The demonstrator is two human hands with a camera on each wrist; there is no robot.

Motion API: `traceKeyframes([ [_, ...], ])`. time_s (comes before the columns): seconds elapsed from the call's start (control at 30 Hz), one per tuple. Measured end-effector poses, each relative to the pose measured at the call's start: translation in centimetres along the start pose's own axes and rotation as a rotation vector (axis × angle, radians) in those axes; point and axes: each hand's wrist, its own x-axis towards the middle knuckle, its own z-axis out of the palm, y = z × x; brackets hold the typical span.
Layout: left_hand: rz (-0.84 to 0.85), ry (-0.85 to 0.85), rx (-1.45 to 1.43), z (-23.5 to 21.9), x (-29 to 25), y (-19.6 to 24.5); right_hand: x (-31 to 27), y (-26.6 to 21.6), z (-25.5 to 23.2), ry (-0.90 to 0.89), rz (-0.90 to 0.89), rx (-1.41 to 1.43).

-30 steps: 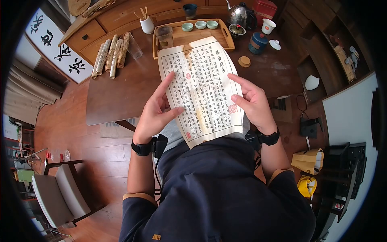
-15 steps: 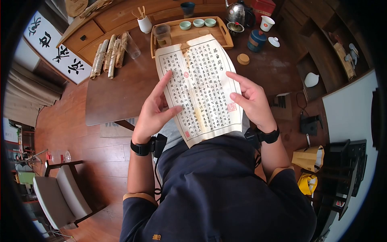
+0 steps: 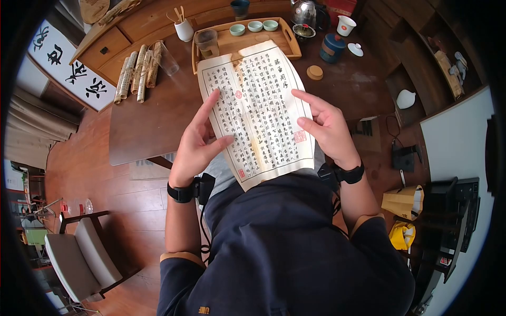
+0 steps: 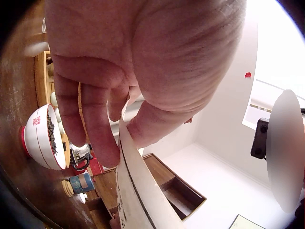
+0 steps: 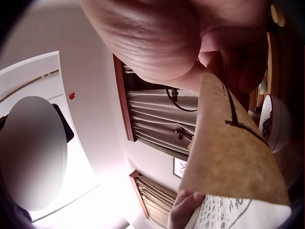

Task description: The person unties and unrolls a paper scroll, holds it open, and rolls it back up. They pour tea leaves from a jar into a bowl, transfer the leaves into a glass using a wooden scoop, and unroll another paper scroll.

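A cream calligraphy sheet (image 3: 263,116), covered in columns of black characters with red seals and brown stains, is held up over the person's lap. My left hand (image 3: 195,147) pinches its left edge, thumb on the written face. At the opposite edge, my right hand (image 3: 334,131) grips it the same way. The left wrist view shows the sheet (image 4: 138,186) nearly edge-on between thumb and fingers. In the right wrist view its plain tan back (image 5: 233,152) curves down from the hand. A white bowl of dark leaves (image 4: 40,138) stands on the table beyond the sheet.
The dark wooden table (image 3: 153,126) bears rolled scrolls (image 3: 138,73) and a clear glass (image 3: 168,60) at left. Behind the sheet is a wooden tray (image 3: 291,39) with pale green cups (image 3: 255,26). A blue canister (image 3: 333,48) and a round wooden lid (image 3: 314,72) are at right.
The sheet and both hands sit slightly further left and higher in the head view, and the table's things have shifted left with them. Both hands keep the same hold.
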Motion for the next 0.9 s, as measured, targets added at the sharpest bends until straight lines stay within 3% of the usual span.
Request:
traceKeyframes([
  [0.9,0.017,-0.009,0.02,0.16,0.03,-0.15,0.05,0.29,-0.19,0.003,-0.001,0.001],
])
